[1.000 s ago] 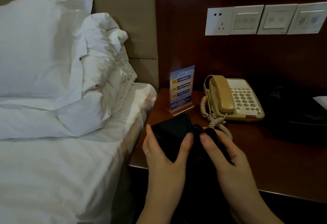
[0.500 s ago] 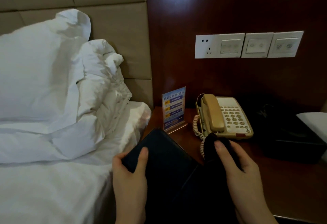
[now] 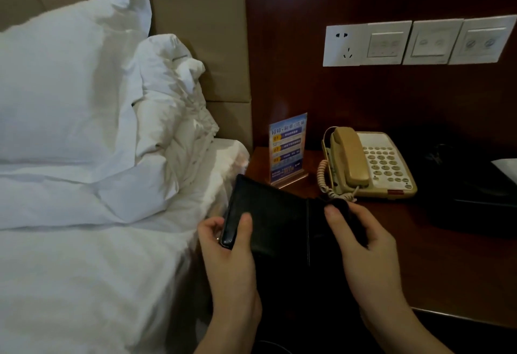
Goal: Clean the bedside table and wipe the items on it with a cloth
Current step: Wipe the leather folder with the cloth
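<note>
On the bedside table (image 3: 453, 264), card stand (image 3: 287, 148) numbered 01, 02.

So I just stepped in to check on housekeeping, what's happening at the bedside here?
A person is cleaning by the bedside table. The left hand grips the edge of a flat black item, thumb on top, while the right hand holds a dark cloth against its right part. The item is held above the table's front corner, next to the bed. The sign stand and the beige telephone sit on the table behind it.
</note>
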A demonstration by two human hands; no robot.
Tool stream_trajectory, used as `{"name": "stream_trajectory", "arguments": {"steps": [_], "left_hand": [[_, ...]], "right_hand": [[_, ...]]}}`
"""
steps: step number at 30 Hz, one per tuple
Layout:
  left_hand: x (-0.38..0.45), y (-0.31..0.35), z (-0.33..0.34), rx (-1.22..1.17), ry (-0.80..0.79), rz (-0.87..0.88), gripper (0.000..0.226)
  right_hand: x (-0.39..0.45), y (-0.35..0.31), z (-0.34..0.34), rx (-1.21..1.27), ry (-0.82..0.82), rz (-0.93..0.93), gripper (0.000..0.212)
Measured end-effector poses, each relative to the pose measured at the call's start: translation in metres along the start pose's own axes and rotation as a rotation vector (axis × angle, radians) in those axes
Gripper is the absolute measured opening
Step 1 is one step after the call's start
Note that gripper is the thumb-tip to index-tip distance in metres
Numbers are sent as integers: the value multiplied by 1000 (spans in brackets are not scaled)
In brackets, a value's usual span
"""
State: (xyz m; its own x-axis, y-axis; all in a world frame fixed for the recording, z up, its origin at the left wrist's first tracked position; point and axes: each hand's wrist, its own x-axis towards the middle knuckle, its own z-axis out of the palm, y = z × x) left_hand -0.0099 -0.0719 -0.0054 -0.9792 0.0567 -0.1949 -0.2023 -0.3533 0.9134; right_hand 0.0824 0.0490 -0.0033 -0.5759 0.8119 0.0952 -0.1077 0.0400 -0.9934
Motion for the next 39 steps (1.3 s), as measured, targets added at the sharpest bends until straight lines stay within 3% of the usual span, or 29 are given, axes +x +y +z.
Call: {"name": "stream_trajectory", "arguments": {"steps": [8, 11, 16, 18, 21, 22, 26, 28, 39], "left_hand": [[-3, -3, 9, -330, 91, -235, 8], [-6, -13, 3, -76, 70, -248, 13], [-16, -14, -9, 283, -171, -182, 6], [-15, -9, -17, 404, -298, -274, 13], [-10, -3, -29, 592, -546, -502, 46], [-10, -3, -31, 611, -563, -537, 50], [-17, -18, -24, 469, -347, -502, 52], [-27, -24, -15, 409, -314, -546, 51], [-47, -34, 37, 539, -610, -708, 80]], "right_hand": [[5, 18, 7, -113, -27, -4, 7], [6, 23, 10, -165, -30, 5, 8], [6, 31, 7, -287, -19, -40, 7], [7, 32, 3, -348, -17, -76, 16], [5, 27, -6, -440, -42, -113, 19], [3, 25, -11, -465, -61, -120, 18], [-7, 22, -27, -496, -105, -115, 23], [-8, 20, -35, -511, -102, -113, 29], [0, 11, -80, -468, -30, -65, 21]]}}
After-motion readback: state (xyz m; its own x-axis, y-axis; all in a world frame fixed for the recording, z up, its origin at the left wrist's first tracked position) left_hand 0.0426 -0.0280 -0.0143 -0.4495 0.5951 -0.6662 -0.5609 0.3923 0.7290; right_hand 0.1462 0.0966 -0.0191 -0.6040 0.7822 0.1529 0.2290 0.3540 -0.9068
